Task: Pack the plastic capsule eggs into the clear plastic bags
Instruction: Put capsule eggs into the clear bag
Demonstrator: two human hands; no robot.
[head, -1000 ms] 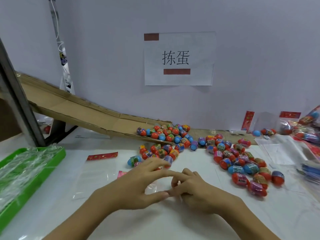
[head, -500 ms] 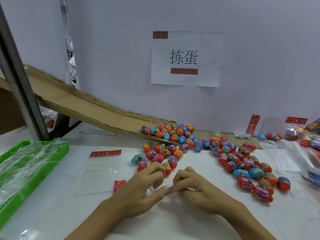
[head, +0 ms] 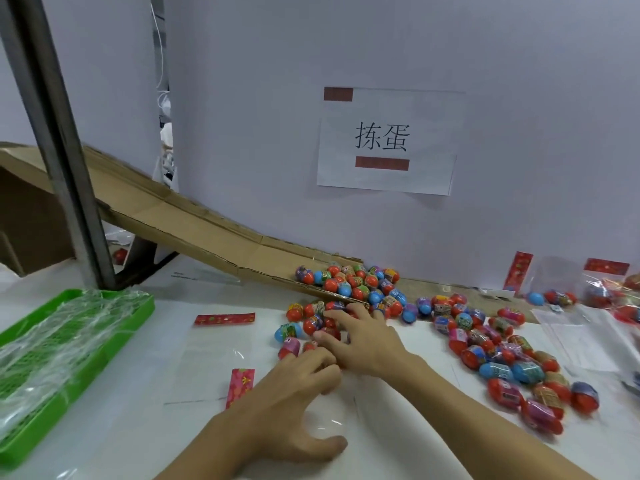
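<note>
Our left hand (head: 294,407) stays on the clear plastic bag (head: 214,372), fingers loosely curled (holding what, we cannot tell). Our right hand (head: 360,336) has left it, fingers spread over the capsule eggs (head: 322,323) below the cardboard chute (head: 194,223): gathering begins. More eggs crowd rightward.
</note>
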